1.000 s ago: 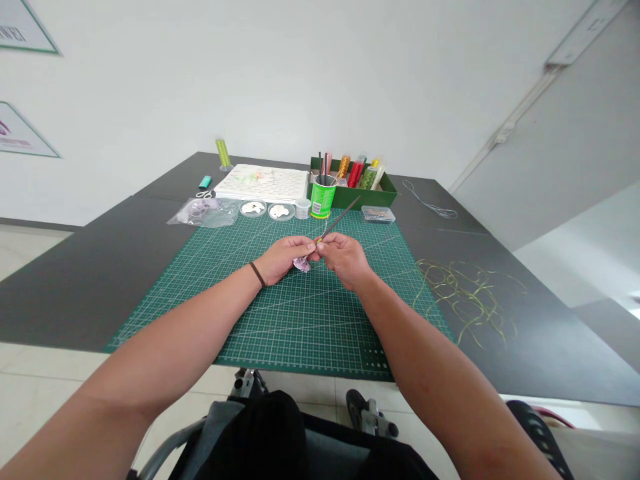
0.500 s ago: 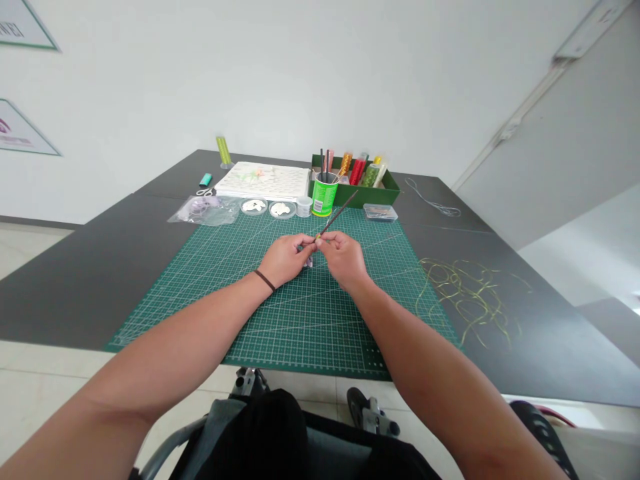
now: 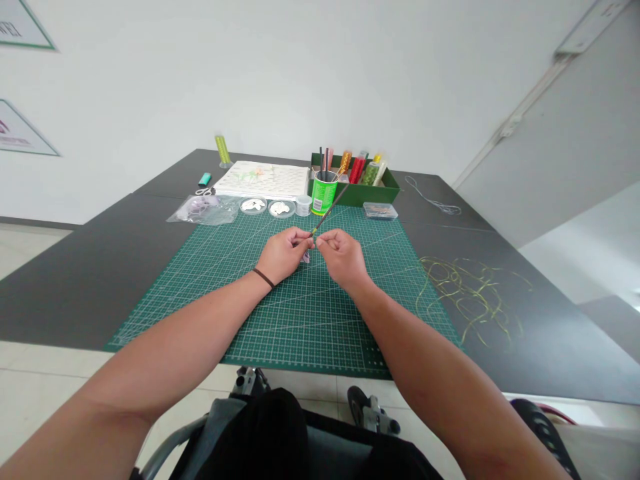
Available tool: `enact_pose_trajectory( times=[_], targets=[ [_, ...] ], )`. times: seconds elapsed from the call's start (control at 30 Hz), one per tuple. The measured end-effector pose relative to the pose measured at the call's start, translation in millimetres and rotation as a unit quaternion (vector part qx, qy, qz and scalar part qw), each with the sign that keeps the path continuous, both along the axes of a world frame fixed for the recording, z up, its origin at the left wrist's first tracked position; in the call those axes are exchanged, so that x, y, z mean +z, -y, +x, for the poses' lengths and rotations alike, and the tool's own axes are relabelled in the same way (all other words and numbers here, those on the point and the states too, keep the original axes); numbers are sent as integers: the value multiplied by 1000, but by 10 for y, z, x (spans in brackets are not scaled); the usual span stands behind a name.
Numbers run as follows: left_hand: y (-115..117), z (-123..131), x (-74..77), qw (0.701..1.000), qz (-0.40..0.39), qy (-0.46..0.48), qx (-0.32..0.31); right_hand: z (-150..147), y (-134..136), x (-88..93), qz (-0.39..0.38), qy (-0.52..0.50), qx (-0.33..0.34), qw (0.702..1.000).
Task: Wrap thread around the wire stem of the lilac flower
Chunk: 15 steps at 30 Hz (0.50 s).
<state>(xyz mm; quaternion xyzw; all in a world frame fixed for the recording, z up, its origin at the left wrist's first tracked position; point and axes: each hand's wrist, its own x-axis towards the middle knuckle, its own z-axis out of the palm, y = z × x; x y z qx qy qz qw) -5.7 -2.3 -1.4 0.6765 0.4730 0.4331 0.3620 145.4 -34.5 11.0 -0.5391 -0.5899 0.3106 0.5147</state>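
Between thumb and fingers, my left hand (image 3: 286, 253) grips a thin dark stick (image 3: 331, 208) that slants up and to the right. A small yellow-green band shows round the stick, just past the fingertips. Under the left fingers a bit of pale lilac material (image 3: 306, 256) peeks out; most of it is hidden. My right hand (image 3: 344, 257) is closed in a pinch just right of the left fingertips, a small gap apart. What it pinches, if anything, is too small to make out. Both hands are above the green cutting mat (image 3: 310, 320).
Yellow-green cord (image 3: 465, 293) lies in loose loops at the right. Behind the hands stand a green can (image 3: 324, 197) with sticks, a green box (image 3: 370, 195) of thread spools, dishes of white pieces (image 3: 254, 205), a plastic bag (image 3: 205, 209), scissors (image 3: 205, 192) and a white board (image 3: 265, 180).
My right fingers have come off the stick and now sit slightly apart from it. The stick has shifted a little to the left with my left hand.
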Motion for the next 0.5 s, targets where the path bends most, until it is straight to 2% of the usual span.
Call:
enact_pose_trajectory(
  times=[0.5],
  targets=[
    [5,26,31,994,-70,80,-36,20,-51,-7,-31,-24,-30,999]
  ],
)
